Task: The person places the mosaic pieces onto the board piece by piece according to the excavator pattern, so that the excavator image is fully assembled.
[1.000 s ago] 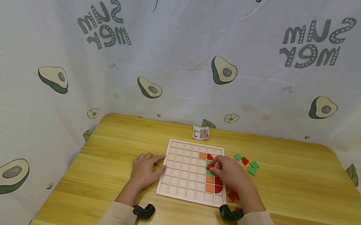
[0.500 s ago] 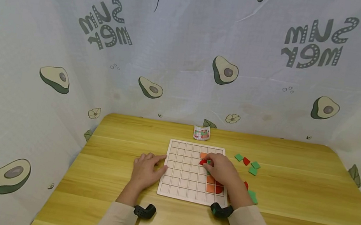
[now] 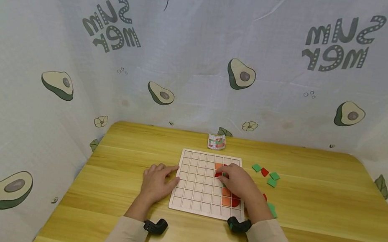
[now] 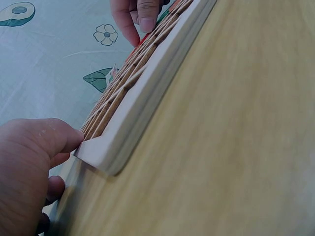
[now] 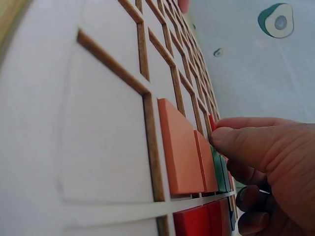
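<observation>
A pale wooden grid board [image 3: 192, 188] lies on the table, its right part partly filled with coloured tiles. My right hand [image 3: 241, 183] reaches over that part, thumb and index finger pinching a red tile [image 3: 218, 175] at a square left of the green tiles [image 5: 216, 167]. In the right wrist view only a thin red edge shows past the fingertips. Closer to me are orange tiles [image 3: 226, 201] with red rounded tiles [image 3: 235, 203] beside them. My left hand [image 3: 156, 183] rests at the board's left edge, fingers loosely spread, with fingertips touching its rim.
Behind the board stands a small curled pattern card [image 3: 216, 142]. Loose green tiles [image 3: 272, 183] and a red tile [image 3: 264, 172] lie right of the board, with another green tile [image 3: 272, 210] near my right forearm. A printed cloth [image 3: 204, 55] hangs behind the table [image 3: 318, 200].
My right hand has moved left across the board with the red tile, then stayed about the same place over the last half second, the tile lower at the square. My left hand has kept still.
</observation>
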### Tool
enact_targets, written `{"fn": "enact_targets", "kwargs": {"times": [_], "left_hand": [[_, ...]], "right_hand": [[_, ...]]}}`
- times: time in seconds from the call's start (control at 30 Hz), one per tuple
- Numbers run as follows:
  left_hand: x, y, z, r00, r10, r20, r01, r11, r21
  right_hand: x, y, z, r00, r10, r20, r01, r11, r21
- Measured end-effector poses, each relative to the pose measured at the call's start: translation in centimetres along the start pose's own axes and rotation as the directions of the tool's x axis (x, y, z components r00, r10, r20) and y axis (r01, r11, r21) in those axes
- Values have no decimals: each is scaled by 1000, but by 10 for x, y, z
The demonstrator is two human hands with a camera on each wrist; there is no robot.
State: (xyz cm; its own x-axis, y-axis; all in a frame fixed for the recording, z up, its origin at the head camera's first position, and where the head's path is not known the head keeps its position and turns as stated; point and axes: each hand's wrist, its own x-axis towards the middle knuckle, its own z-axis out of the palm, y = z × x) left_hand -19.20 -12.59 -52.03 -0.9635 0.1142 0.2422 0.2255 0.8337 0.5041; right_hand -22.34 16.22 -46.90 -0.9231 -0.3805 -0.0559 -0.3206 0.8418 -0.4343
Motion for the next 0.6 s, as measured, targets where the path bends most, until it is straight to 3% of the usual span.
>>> {"fn": "enact_targets", "kwargs": {"times": [0.17, 0.33, 0.6], "left_hand": [[0, 0, 0, 1000, -3, 5, 3, 1000, -5], [1, 0, 1, 1000, -11, 11, 11, 1000, 0], [1, 0, 0, 1000, -10, 13, 10, 1000, -4]], "right_hand": [[-1, 3, 0, 1000, -3, -8, 3, 1000, 21], [-1, 17, -6, 994, 108, -31, -105, 992, 74], [-13, 61, -26, 939, 301, -168, -303, 953, 14]]}}
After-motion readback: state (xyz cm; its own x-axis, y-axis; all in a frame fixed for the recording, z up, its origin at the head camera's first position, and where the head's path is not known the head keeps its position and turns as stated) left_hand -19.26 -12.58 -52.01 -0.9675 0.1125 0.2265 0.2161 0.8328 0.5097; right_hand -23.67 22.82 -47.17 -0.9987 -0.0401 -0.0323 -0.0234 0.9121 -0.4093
